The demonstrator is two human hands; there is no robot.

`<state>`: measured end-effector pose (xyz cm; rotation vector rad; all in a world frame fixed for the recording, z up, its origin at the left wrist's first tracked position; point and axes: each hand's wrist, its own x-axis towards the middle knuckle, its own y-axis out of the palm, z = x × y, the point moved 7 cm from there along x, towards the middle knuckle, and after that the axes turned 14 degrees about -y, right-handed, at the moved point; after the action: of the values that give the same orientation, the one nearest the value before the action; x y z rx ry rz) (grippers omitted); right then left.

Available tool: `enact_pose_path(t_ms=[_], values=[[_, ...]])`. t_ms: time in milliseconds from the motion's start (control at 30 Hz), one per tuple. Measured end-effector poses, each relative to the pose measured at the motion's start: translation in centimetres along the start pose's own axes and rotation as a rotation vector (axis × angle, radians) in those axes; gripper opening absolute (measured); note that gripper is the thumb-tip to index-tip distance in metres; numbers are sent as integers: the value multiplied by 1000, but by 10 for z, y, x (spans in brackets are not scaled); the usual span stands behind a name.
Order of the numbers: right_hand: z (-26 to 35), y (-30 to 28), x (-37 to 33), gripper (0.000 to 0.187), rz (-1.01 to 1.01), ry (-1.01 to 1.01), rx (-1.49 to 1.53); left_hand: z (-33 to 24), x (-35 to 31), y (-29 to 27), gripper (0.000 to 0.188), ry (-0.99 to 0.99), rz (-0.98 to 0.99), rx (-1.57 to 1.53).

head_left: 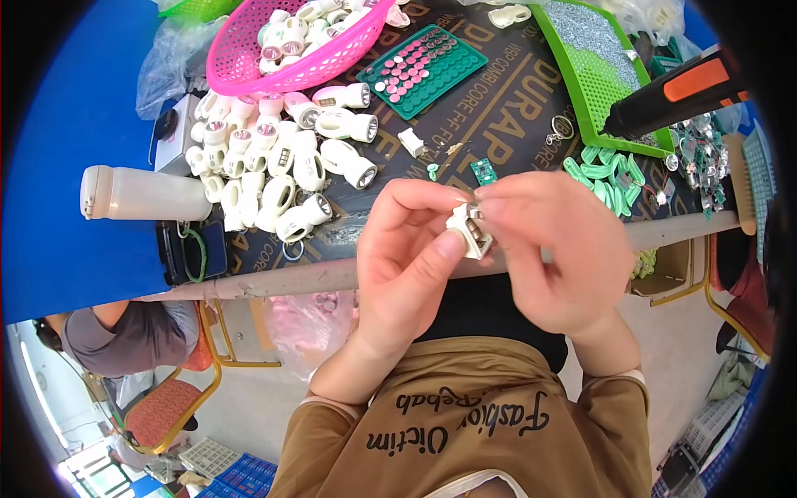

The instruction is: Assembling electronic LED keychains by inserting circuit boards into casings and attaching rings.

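Close in front of me, my left hand (403, 261) pinches a small white plastic housing part (471, 236) between thumb and fingers. My right hand (560, 241) is closed at the upper side of that part, its fingertips touching it; anything small between them is hidden. Just beyond the fingers lies a green circuit board (483, 171). A tiny light-green piece (432, 172) rests to its left, and another white plastic piece (410, 143) sits farther back. Left of my hands, several white flashlights (290, 158) lie heaped together.
Behind the flashlights stands a pink basket (217, 62). A green tray (462, 60) bears pink discs. At right are a green metal-filled tray (581, 108), a black-and-orange power tool (681, 95) and green plastic strips (610, 178). A white bottle (145, 192) lies left; someone sits beyond (133, 336).
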<state>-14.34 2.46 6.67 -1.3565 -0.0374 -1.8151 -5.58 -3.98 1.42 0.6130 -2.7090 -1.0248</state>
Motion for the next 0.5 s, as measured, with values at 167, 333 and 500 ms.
enact_pose_path(t_ms=[167, 333, 500], values=[[24, 1, -1, 30, -194, -365, -256, -3, -3, -7, 19, 46, -105, 35], [16, 1, 4, 24, -123, -265, -128, -7, -4, -6, 19, 59, -90, 68], [4, 0, 11, 20, 21, -48, 50, -13, -5, -9, 19, 65, -107, 229]])
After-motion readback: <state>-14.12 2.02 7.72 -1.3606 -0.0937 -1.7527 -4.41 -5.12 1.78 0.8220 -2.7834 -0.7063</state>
